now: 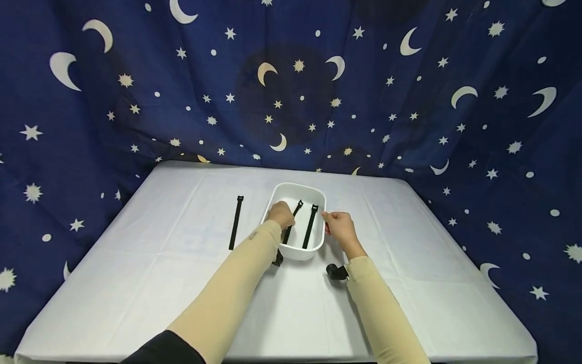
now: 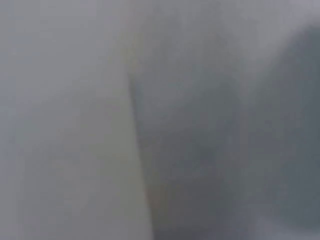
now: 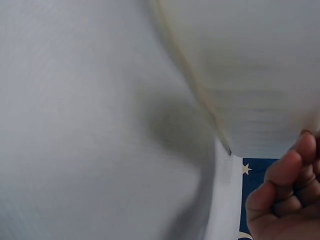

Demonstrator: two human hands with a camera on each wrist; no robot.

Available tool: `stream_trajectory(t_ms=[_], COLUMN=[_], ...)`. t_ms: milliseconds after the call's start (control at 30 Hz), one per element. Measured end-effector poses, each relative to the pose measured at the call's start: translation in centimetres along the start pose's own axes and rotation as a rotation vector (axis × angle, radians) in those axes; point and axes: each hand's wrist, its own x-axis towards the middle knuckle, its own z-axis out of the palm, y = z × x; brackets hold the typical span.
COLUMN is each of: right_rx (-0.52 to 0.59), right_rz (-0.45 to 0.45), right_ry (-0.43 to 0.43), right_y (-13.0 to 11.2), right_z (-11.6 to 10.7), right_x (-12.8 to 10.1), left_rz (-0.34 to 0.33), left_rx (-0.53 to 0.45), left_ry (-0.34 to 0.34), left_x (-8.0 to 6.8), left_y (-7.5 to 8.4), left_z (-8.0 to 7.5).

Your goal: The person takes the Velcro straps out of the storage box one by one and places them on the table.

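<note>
A white plastic bin (image 1: 297, 252) stands on the table with two black hook-and-loop cable straps inside. My left hand (image 1: 282, 214) reaches over its left side, fingers curled down at the left cable strap (image 1: 298, 206), seeming to pinch it; the fingertips are partly hidden. The right cable strap (image 1: 310, 226) lies apart from that hand. My right hand (image 1: 341, 228) pinches the bin's right rim; its curled fingers (image 3: 284, 172) show in the right wrist view. Outside the bin, on the left, lies another black cable strap (image 1: 236, 222). The left wrist view is only a grey blur.
A white cloth (image 1: 182, 283) covers the table. Behind it hangs a dark blue curtain (image 1: 291, 101) with moons and stars. Black wrist devices sit under both forearms, the right one (image 1: 336, 272) close to the tabletop.
</note>
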Motion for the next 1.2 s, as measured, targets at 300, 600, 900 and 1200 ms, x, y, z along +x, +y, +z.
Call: stream_trajectory(t_ms=[300,600,900,1200], right_rx=[-0.040,-0.066,-0.178,-0.199], right_rz=[-0.003,-0.012,-0.100,-0.154], right_ry=[0.020,0.053,0.207,0.260], right_y=[-0.5,0.0,0.3,-0.1], right_z=[0.3,0.1,0.2,1.5], right_x=[0.1,-0.1,-0.3,-0.4], left_rz=[0.141,0.162,-0.045,-0.177], left_rx=[-0.336,-0.648,-0.497,-0.267], left_ry=[0.029,0.105,0.146,0.115], left_x=[-0.1,-0.5,0.0,-0.9], left_y=[0.5,-3.3,-13.4,-18.1], left_z=[-2.2,-9.9,-13.7,-13.1])
